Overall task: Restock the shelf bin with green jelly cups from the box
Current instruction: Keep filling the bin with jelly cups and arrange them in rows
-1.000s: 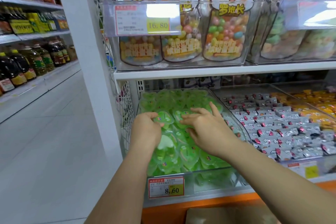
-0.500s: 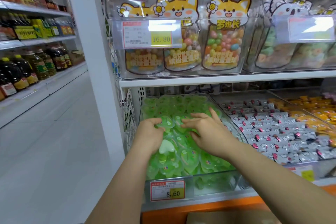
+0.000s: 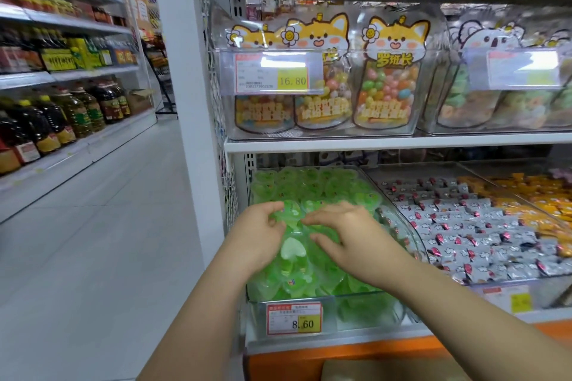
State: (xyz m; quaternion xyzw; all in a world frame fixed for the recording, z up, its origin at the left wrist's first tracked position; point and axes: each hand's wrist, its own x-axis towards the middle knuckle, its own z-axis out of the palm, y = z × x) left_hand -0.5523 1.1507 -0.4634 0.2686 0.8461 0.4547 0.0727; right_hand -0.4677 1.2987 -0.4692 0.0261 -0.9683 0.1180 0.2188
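While settling the green jelly cups point(image 3: 292, 252) heaped in the shelf bin point(image 3: 365, 301), press lightly with the right hand point(image 3: 353, 235), grip spread flat; with the left hand point(image 3: 260, 232), grip pinching one cup, tuck strays rearward, off the front lip.

Jelly cups point(image 3: 312, 189): glossy translucent green plastic. Bin point(image 3: 365, 312): clear, smooth plastic w/ reflections. Price tag point(image 3: 294, 318): matt paper. Shelf point(image 3: 402, 144): smooth white paint.

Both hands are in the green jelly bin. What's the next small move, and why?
Probably level the jelly cups toward the back: the left hand and right hand sit on a mound in the middle of the bin, and cups crowd its front wall.
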